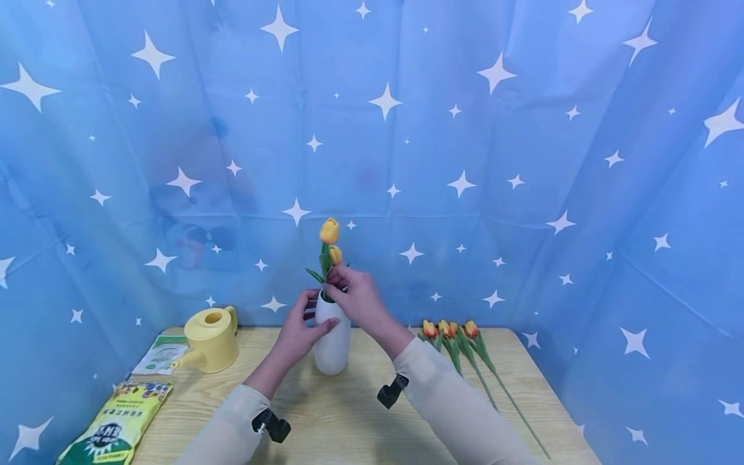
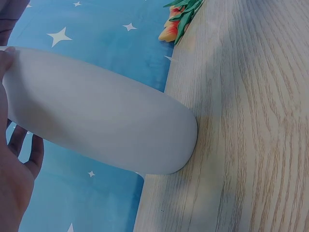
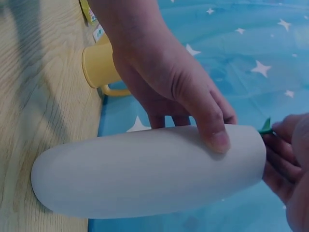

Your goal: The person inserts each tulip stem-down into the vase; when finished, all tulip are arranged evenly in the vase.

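Note:
A white vase (image 1: 332, 352) stands upright on the wooden table. My left hand (image 1: 299, 328) grips its upper part, with the thumb (image 3: 217, 137) on one side and the fingers behind. At the vase mouth, my right hand (image 1: 361, 298) pinches the green stem of a yellow tulip; which of the two stems it holds is partly hidden by the fingers. Two yellow tulip heads rise above the vase: a taller one (image 1: 329, 231) and a lower one (image 1: 335, 255). Green leaves (image 1: 314, 275) stick out to the left of the stems.
Several orange-yellow tulips (image 1: 471, 330) lie on the table's right side, stems toward the front. A yellow watering can (image 1: 214, 345) stands at the back left, beside a white-green packet (image 1: 159, 355). A yellow-green bag (image 1: 119, 420) lies at the left edge. Behind hangs a blue star-patterned curtain (image 1: 372, 174).

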A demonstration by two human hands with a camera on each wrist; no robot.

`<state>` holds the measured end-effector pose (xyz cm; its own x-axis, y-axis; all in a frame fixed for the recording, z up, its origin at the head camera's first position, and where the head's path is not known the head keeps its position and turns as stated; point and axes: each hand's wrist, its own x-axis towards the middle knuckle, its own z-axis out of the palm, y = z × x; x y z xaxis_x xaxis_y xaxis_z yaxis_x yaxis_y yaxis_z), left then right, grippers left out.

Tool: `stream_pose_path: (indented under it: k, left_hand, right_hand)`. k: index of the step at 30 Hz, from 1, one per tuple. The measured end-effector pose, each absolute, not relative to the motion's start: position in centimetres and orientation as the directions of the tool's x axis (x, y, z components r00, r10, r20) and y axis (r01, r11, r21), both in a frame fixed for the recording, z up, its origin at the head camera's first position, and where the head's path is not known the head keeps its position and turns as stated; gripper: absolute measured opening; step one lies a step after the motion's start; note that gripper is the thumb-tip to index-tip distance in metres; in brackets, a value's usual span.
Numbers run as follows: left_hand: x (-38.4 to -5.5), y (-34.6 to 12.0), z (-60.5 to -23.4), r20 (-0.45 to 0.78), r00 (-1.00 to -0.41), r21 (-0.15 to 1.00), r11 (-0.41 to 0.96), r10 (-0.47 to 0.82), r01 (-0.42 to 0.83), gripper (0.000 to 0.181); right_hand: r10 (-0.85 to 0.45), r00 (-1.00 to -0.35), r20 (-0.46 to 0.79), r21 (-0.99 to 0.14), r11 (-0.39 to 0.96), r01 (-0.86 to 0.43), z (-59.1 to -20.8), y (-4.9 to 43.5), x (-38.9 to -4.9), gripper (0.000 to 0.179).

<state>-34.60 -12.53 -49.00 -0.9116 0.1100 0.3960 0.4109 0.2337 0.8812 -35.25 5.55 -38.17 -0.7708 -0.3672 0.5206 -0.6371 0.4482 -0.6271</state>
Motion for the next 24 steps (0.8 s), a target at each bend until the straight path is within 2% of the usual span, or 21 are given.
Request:
stream_pose_path:
  k: [7,17,24]
  left_hand:
    - [-34.56,-12.62,-48.95,0.394,-0.912,0.880,0.240,0.109,0.409,0.071]
    - [-34.63,-12.62,-49.04,0.410,-0.905,0.874,0.234,0.115,0.426,0.072]
    - [-34.65,-12.57,-49.08,0.412,-0.903,0.875,0.224,0.119,0.429,0.071]
  right_hand:
    - [-0.395,-0.765,0.508,-0.601,0.473,-0.644,-38.16,5.42,-35.48,0.008]
    - [-0.388,-0.793,0.470,-0.601,0.516,-0.610,-38.18,5.14,-35.67,0.016]
    - [-0.359,-0.818,0.449,-0.644,0.504,-0.575,-38.46,5.20,-35.68,0.020]
